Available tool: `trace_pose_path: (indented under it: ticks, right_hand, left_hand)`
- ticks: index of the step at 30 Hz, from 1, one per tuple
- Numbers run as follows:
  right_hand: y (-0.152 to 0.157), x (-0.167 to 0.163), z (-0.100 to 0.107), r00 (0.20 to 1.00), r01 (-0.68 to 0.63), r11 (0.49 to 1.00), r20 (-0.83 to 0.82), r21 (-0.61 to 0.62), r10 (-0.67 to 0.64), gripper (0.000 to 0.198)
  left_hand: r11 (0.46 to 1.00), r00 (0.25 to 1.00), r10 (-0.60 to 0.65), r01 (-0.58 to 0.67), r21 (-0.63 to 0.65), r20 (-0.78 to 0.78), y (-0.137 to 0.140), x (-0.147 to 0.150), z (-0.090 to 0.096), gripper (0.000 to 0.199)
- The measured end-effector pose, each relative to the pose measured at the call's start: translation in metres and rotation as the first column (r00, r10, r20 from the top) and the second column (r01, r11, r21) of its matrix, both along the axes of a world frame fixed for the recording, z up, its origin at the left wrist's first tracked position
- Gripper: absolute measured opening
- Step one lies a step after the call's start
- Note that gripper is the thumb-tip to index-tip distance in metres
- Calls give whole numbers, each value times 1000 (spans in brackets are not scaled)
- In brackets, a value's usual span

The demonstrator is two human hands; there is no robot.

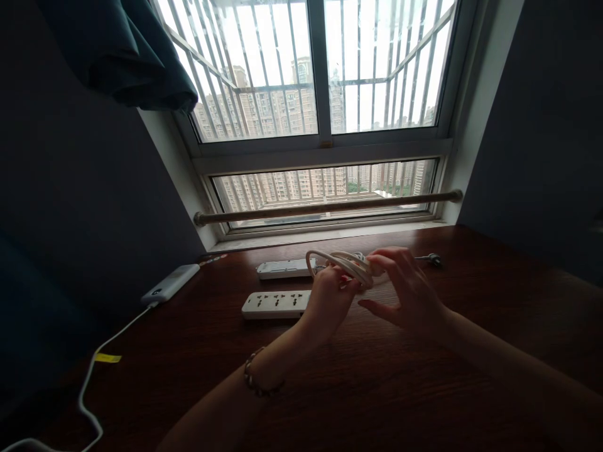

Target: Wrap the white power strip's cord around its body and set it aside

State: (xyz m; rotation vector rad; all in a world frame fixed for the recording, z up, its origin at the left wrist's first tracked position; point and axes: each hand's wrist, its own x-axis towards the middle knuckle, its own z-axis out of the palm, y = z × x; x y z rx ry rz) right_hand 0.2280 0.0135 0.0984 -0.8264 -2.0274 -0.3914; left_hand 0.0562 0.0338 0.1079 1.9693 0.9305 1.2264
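My left hand [333, 294] is closed around a coiled white power cord [351, 265], held above the table. To the right of the coil is my right hand [407, 282], its thumb and fingers spread apart, with the fingertips close to the loops; whether they touch I cannot tell. A white power strip [276, 304] lies socket side up at the left, its right end hidden behind my left hand. Behind it lies a second white strip [286, 269], partly covered by the cord. A plug [431, 258] rests on the table beyond my right hand.
A white power bank [170, 284] with a white cable [117, 339] lies at the left; the cable carries a yellow tag [108, 358]. At the back, a horizontal rail [330, 207] crosses the barred window. A dark curtain [136, 56] hangs at the upper left.
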Motion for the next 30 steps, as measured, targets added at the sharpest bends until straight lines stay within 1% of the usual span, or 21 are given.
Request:
trace_pose_path:
  ticks: [2,4,6,9,13,15,18,20,22,26,30]
  right_hand:
    - [-2,-3,-3,999,36,997,35,65,-38,48]
    - [-2,-5,-5,999,38,995,8,91,-39,42]
    - [-2,-6,-6,998,21,997,-53,76,-17,39]
    - [-2,-9,-7,987,-23,1000,-156,20,26,37]
    - [-1,-11,-6,982,-48,999,-184,-4,47,36]
    - [1,-10,-6,982,-65,998,-177,-23,60,36]
    - [5,-9,-7,980,-73,997,-186,-35,65,36]
    - [7,-7,-9,979,-65,997,-198,-46,55,35]
    - [9,-7,-12,977,-57,997,-209,-55,45,34]
    - [11,-6,-16,971,-67,996,-232,-62,51,32]
    - [12,-6,-16,963,-90,990,-262,-108,59,24]
  left_hand:
    - [999,999,15,-13,51,-42,-1,0,1,18]
    - [996,998,22,-16,90,-62,-2,0,2,16]
    - [992,997,32,-23,123,-70,-3,0,4,16]
    - [988,994,65,-52,146,-90,-4,0,6,18]
    - [985,976,145,-126,119,-161,-3,-1,7,10]
    - [988,979,127,-111,106,-158,-1,-2,4,8]
    - [994,994,64,-55,91,-90,2,-1,-2,11]
    - [994,997,53,-47,96,-60,4,2,-7,14]
    - [988,992,99,-88,126,-80,4,4,-11,15]
    - [960,962,233,-203,194,-143,2,8,-15,11]
    - [952,956,246,-207,226,-160,0,9,-16,12]
